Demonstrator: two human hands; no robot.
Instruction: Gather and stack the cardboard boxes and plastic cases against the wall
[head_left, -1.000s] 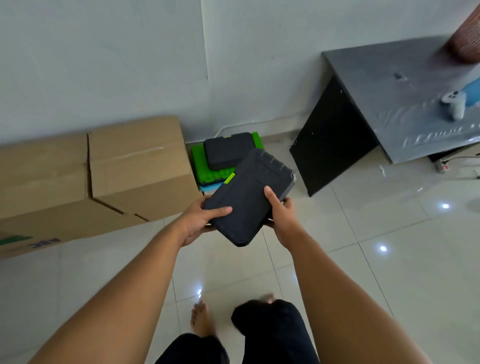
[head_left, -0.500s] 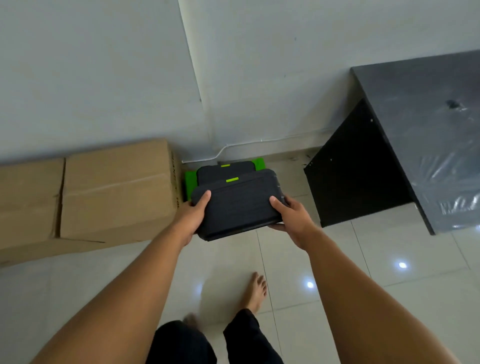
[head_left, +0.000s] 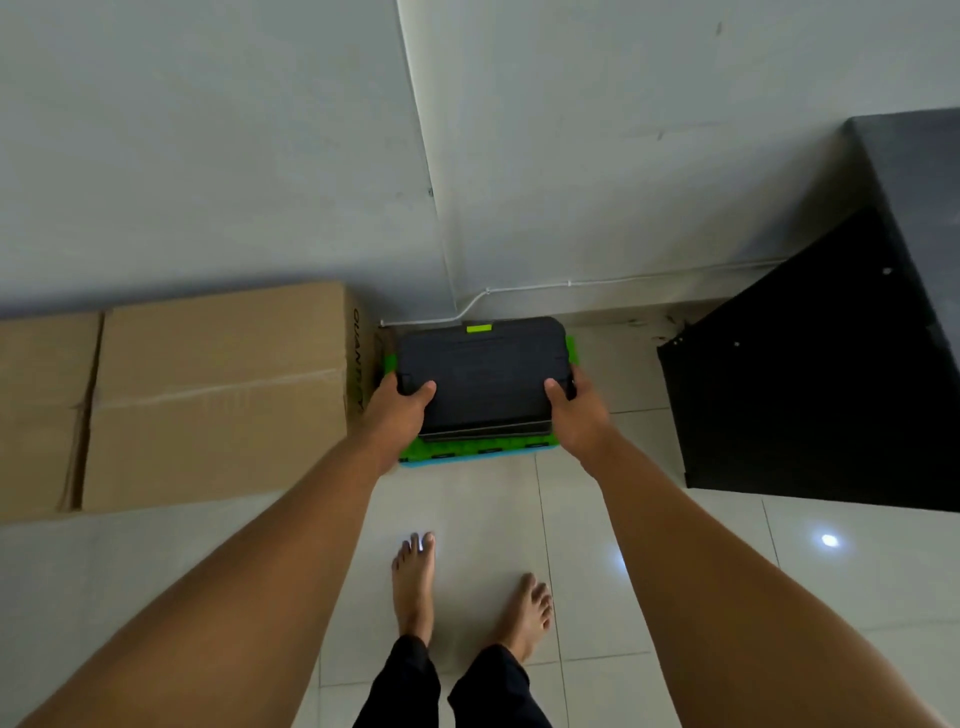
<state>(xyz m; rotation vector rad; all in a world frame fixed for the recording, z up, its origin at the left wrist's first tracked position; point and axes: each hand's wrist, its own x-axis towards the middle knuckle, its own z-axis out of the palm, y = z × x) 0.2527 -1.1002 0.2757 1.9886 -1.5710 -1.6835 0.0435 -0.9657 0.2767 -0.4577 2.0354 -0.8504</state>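
Hands are gripping the dark case at both ends, closed on it; squaring it over the green case before releasing seems wise.

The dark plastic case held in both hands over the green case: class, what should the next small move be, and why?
Probably let go with both hands: the dark plastic case already seems to lie flat on the stack above the green case, by the wall, while the left hand and right hand grip its near corners.

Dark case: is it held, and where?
Yes. Left hand and right hand grip the dark case at its near corners.
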